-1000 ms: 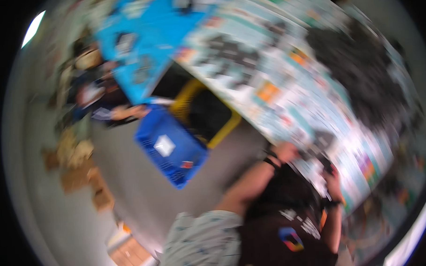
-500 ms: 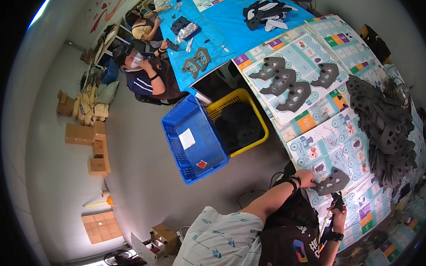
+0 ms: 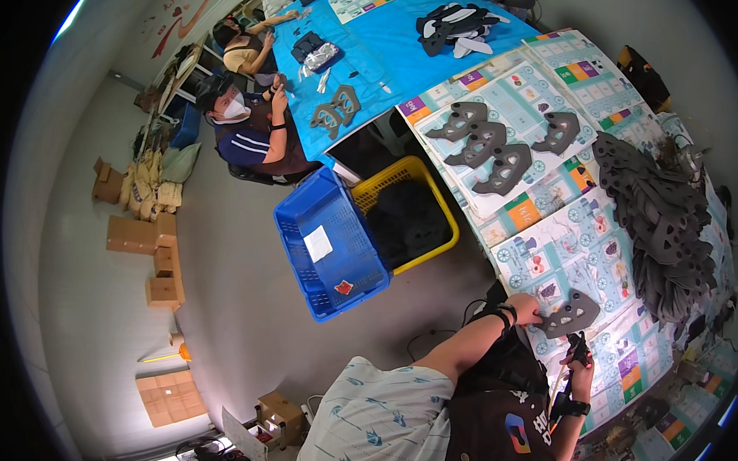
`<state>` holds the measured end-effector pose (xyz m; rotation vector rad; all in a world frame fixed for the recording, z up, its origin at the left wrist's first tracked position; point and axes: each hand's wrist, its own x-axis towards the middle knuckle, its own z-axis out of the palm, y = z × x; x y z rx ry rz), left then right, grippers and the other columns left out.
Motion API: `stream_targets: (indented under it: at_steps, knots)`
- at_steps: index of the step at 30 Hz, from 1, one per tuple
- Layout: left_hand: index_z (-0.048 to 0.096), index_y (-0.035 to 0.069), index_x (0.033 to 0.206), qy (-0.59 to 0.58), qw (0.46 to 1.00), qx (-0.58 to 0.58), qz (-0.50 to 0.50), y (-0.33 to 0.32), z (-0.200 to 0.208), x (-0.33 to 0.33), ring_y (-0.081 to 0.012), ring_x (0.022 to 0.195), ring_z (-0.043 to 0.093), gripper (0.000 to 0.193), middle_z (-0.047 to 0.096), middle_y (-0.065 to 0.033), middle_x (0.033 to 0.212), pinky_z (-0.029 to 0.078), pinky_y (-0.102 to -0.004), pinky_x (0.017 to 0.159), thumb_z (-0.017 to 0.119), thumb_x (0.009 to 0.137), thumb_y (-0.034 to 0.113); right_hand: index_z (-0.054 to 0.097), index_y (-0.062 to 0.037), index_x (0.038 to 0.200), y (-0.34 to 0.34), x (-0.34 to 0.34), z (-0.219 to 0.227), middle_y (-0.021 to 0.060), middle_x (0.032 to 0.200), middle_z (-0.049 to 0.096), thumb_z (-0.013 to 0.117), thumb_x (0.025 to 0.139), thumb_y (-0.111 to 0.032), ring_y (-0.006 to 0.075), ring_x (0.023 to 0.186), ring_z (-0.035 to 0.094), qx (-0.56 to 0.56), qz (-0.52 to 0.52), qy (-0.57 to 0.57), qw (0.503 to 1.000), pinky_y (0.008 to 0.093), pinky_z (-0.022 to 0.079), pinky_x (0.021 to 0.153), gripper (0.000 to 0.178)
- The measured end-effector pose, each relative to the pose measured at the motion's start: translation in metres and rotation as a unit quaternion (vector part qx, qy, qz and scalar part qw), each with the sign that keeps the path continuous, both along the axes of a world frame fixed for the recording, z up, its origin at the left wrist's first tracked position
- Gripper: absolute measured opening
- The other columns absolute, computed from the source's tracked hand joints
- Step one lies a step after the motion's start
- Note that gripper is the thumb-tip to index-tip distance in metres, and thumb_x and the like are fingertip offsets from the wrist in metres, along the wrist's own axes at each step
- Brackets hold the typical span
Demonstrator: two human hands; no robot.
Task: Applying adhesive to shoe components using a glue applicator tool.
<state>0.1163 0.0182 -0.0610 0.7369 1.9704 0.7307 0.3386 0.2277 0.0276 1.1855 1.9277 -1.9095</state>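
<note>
My left hand [image 3: 527, 308] pinches the left end of a dark grey, flat cut-out piece [image 3: 573, 314] that has holes and a wavy edge. That piece lies on the patterned table covering near me. Just below it, my right hand [image 3: 580, 373] is closed round a small black hand tool [image 3: 580, 349], whose tip is close to the piece's lower edge. The tool's exact kind is too small to make out. Farther up the table, several like grey pieces [image 3: 503, 168] rest on a patterned sheet.
A tall heap of grey pieces [image 3: 657, 212] runs along the table's right side. Left of the table stand a blue crate [image 3: 314, 289] and a yellow crate [image 3: 445, 202] holding dark material. Co-workers sit at the blue-covered table [image 3: 379, 51] beyond. Cardboard boxes [image 3: 132, 234] line the left wall.
The whole view has shifted slightly. My hands keep their places at the grey piece. The seated co-worker in the mask has lowered a hand from the mask toward the blue table.
</note>
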Motion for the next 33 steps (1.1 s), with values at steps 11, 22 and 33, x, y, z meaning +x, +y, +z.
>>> stream_targets:
  at_steps: [11, 22, 33]
  knots:
    - [0.077, 0.01, 0.081, -0.007, 1.0, 0.001, 0.0, 0.0, -0.001, 0.0, -0.0194, 0.066, 0.074, 0.033, 0.075, -0.0014, 0.066, 0.057, -0.0363, 0.068, 0.074, 0.089, 0.042, 0.066, -0.0005, 0.104, 0.005, 0.004, -0.011, 0.0067, 0.083, 0.071, 0.055, 0.074, -0.007, 0.0174, 0.071, 0.068, -0.001, 0.007, 0.009, 1.0, 0.028, 0.051, 0.048, 0.033]
    - [0.077, 0.01, 0.08, -0.022, 1.0, -0.003, -0.003, 0.001, 0.005, -0.002, -0.0179, 0.065, 0.075, 0.033, 0.075, -0.0012, 0.066, 0.058, -0.0349, 0.067, 0.074, 0.091, 0.041, 0.065, 0.0014, 0.104, 0.003, 0.007, -0.01, 0.0101, 0.081, 0.072, 0.055, 0.074, -0.009, 0.0185, 0.066, 0.067, 0.017, -0.013, 0.016, 1.0, 0.0271, 0.052, 0.047, 0.034]
    - [0.076, 0.01, 0.077, -0.03, 0.999, -0.008, -0.008, 0.001, 0.012, -0.003, -0.0158, 0.064, 0.075, 0.033, 0.075, -0.0007, 0.067, 0.058, -0.0329, 0.065, 0.074, 0.092, 0.039, 0.065, -0.0017, 0.109, 0.01, 0.01, -0.017, 0.0058, 0.082, 0.073, 0.057, 0.072, -0.006, 0.0156, 0.069, 0.067, 0.003, -0.006, -0.008, 1.0, 0.0268, 0.05, 0.048, 0.039]
